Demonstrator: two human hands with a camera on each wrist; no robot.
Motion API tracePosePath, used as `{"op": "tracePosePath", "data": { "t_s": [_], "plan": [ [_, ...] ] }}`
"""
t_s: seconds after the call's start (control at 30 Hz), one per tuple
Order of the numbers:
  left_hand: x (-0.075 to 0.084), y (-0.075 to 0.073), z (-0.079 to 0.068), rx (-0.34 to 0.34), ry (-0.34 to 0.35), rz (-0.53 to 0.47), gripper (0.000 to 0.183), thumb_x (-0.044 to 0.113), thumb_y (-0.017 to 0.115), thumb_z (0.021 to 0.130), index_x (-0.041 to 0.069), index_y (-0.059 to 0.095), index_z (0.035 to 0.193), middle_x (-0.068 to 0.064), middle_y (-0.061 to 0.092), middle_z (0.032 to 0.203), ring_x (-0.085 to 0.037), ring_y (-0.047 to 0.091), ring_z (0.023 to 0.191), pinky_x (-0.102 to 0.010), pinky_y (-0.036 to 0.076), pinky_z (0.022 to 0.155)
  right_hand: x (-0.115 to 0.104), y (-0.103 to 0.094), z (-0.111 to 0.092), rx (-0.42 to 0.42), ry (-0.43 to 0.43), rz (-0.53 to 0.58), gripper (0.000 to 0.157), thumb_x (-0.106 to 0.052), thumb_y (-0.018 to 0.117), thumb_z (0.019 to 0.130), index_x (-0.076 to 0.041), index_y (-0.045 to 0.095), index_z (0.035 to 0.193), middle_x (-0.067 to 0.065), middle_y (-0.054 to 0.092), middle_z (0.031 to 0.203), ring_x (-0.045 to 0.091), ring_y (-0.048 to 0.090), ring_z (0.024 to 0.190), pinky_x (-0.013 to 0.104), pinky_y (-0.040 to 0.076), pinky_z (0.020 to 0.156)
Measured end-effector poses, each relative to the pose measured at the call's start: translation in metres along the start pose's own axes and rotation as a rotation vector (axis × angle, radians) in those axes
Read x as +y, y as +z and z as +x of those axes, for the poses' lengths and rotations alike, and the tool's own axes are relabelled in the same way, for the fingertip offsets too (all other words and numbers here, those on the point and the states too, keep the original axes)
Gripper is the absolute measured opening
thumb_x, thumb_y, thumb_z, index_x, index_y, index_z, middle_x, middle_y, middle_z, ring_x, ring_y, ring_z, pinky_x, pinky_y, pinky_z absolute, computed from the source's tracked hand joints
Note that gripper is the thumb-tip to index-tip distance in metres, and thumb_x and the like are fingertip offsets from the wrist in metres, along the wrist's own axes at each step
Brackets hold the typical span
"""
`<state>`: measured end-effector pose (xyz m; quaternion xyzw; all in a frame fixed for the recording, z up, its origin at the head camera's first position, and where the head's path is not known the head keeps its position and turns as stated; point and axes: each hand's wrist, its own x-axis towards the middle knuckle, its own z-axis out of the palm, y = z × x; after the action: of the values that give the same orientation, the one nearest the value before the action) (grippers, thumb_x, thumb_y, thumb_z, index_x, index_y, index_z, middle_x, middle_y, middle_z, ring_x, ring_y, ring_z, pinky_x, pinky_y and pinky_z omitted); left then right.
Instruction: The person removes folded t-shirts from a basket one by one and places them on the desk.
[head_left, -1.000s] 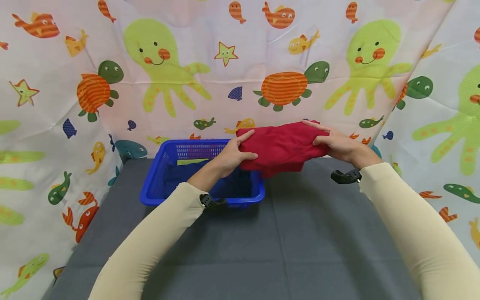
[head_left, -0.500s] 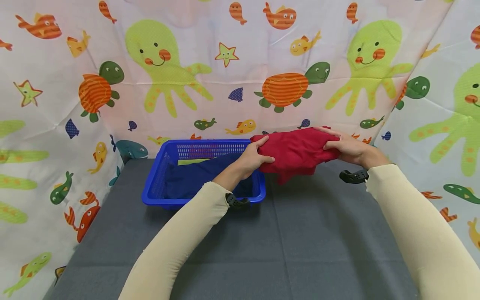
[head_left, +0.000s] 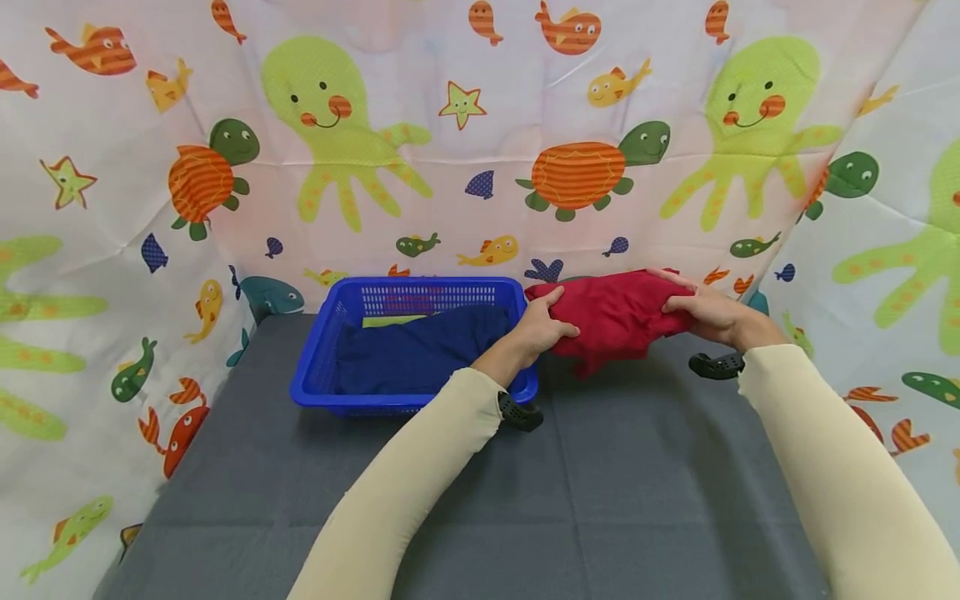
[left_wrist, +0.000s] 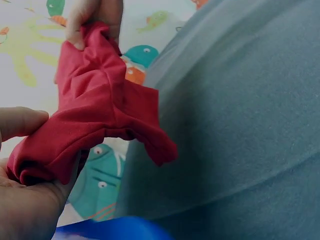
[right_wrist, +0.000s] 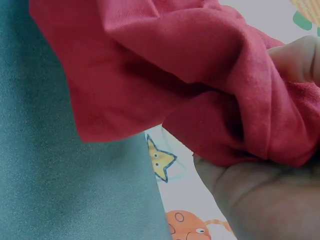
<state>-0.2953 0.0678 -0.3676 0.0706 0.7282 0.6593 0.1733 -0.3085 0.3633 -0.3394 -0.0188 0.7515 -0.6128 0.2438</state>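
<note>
A folded red cloth garment (head_left: 611, 317) hangs in the air between both hands, above the table just right of the blue basket (head_left: 303, 379). My left hand (head_left: 534, 329) grips its left end, beside the basket's right rim. The right hand (head_left: 712, 312) pinches its right end between thumb and fingers. In the left wrist view the red fabric (left_wrist: 92, 100) sags in folds, with a loose corner hanging down. Close up in the right wrist view, the cloth (right_wrist: 200, 65) bunches over the palm, hiding some fingertips. Inside the basket lies a dark blue folded cloth (head_left: 420, 350).
A yellow-green piece (head_left: 392, 320) shows at the back of the basket, behind the blue cloth. The grey table (head_left: 465, 525) extends in front. White curtains (head_left: 480, 167) printed with sea animals stand behind and at both sides.
Both hands have carried the red garment to the right and slightly down, from partly over the basket to beside it. More of the dark blue cloth shows now.
</note>
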Motion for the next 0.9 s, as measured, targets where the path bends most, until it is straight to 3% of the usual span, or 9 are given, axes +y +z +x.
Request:
{"op": "tracePosePath", "data": {
  "t_s": [0.3,0.6,0.9],
  "plan": [
    [-0.006,0.013,0.004,0.056,0.001,0.021,0.086,-0.006,0.07,0.085,0.015,0.033,0.16,-0.015,0.034,0.162,-0.032,0.039,0.143,-0.043,0.042,0.115,0.005,0.003,0.003,0.067,0.0,0.003,0.076,-0.007,0.049,0.102,-0.033,0.012,0.163,-0.009,0.035,0.135,0.015,0.037,0.122,0.023,0.056,0.087],
    [-0.01,0.022,0.009,0.105,0.022,0.003,0.086,-0.008,0.068,0.084,0.012,0.032,0.16,-0.014,0.034,0.163,-0.033,0.035,0.147,-0.046,0.037,0.12,0.017,0.005,0.008,0.128,-0.042,0.083,0.075,-0.004,0.05,0.102,-0.032,0.017,0.163,-0.01,0.039,0.131,0.013,0.038,0.119,0.019,0.055,0.084],
    [-0.025,0.04,0.0,0.081,-0.075,0.187,0.084,-0.006,0.064,0.085,0.01,0.029,0.16,-0.008,0.034,0.165,-0.026,0.035,0.15,-0.041,0.036,0.121,0.06,-0.004,0.008,0.131,0.0,-0.079,0.075,-0.008,0.052,0.101,-0.026,0.014,0.163,-0.004,0.038,0.135,0.01,0.046,0.112,0.023,0.055,0.085]
  ]
}}
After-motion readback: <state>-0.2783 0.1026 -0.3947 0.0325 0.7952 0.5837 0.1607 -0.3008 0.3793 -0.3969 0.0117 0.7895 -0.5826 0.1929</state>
